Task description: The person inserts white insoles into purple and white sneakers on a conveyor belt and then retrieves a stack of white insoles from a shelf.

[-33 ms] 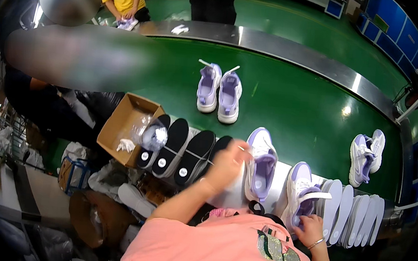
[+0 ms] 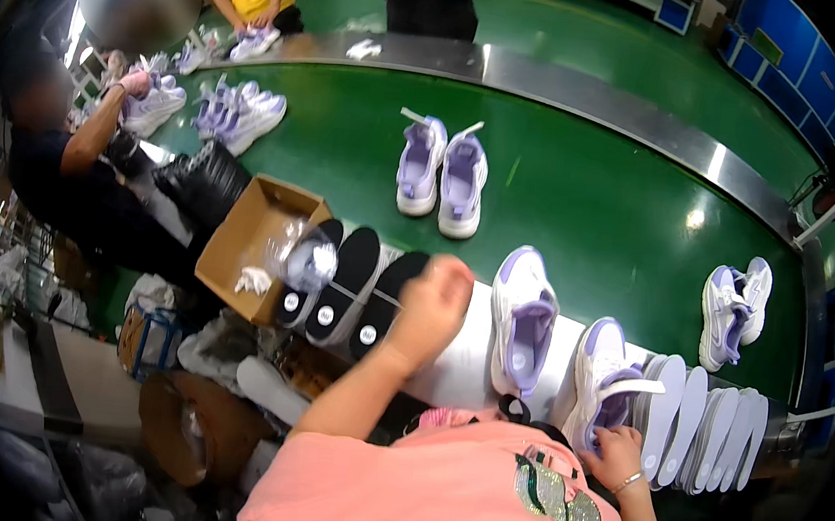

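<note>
My left hand [image 2: 433, 307] is over the right end of the row of black insoles [image 2: 347, 279]. Its fingers are curled closed, and what they hold, if anything, is hidden. My right hand [image 2: 615, 458] grips the heel of a white and lilac sneaker [image 2: 597, 363] whose pale tongue or strap sticks out to the right. To the left of that sneaker a second white and lilac sneaker [image 2: 523, 316] lies, toe away from me, on the metal strip [image 2: 459, 350]. Pale grey-lilac insoles [image 2: 662, 410] stand in a row just right of my right hand.
On the green table, a pair of sneakers [image 2: 443, 178] stands ahead and another pair [image 2: 734, 311] at the right. An open cardboard box [image 2: 227, 252] with clear plastic adjoins the black insoles. A co-worker [image 2: 76, 157] handles sneakers at the left; more people stand across the table.
My left hand has moved left, from beside the left sneaker to over the black insoles, covering the rightmost one. My right hand stays at its sneaker's heel.
</note>
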Demonstrator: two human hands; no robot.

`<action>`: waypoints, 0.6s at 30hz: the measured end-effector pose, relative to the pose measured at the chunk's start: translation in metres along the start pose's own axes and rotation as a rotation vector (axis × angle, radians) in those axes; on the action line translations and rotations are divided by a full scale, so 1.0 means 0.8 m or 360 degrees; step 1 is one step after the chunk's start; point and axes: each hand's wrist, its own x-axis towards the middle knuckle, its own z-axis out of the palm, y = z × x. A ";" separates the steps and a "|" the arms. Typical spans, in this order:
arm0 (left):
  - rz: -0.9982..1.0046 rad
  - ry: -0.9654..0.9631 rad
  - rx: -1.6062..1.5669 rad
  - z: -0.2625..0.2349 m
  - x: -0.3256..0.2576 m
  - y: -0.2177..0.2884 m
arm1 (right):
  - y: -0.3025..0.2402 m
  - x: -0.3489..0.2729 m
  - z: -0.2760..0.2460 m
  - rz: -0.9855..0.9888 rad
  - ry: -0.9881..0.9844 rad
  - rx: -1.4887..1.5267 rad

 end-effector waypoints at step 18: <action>0.0234 0.0875 0.0427 -0.065 0.003 -0.036 | -0.016 0.078 0.023 0.0187 -0.0668 -0.0057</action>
